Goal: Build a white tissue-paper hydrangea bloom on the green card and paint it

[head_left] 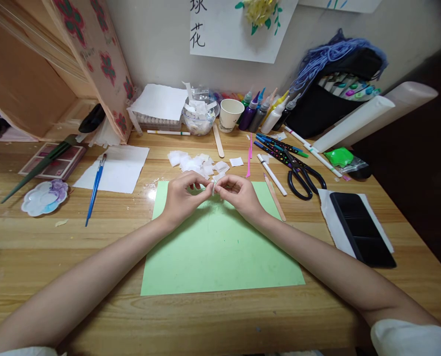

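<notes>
Where the left hand meets the right hand: a small white scrap, probably paper, sits between the fingertips, mostly hidden by them.
Left hand: thumb and forefinger narrowed to a pinch on the scrap.
Right hand: same narrow pinch from the other side, nearly touching its partner.
Pinch: light, even pressure should suit so thin a piece; tugging the hands apart could tear it.
Green sheet: lies on the bench beneath both hands; resting the wrists there would probably steady fine fingerwork.
White pieces: loose, just beyond the left hand; best not brushed.
Wooden stick: right of the right hand.
</notes>
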Motion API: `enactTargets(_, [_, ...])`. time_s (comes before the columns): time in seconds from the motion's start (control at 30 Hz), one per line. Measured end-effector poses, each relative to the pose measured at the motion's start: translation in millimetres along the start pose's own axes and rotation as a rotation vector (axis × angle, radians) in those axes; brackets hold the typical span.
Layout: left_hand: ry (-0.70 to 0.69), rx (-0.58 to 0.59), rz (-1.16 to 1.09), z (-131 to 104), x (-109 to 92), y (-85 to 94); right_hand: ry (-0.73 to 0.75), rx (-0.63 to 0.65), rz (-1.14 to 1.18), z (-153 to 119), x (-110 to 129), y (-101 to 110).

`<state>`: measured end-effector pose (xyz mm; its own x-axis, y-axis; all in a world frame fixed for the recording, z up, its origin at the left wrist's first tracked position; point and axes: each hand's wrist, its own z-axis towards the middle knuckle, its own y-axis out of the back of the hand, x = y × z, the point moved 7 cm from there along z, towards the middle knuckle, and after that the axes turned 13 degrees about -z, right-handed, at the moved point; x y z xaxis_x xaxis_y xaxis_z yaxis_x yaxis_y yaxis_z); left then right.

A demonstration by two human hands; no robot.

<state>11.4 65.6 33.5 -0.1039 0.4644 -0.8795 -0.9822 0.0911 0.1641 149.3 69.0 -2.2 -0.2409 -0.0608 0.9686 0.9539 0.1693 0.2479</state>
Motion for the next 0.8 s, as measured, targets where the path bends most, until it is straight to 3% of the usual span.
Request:
enactTargets(0.53, [0.003, 0.009, 0.0, -0.1, 0.9, -0.3, 0.015, 0.003, 0.003, 0.4, 0.2, -0.3])
enactTargets(0.8, [0.063, 0.067, -0.055, -0.1, 3.4, -6.2, -0.005, -0.075, 0.037, 2.0, -5.5, 5.8])
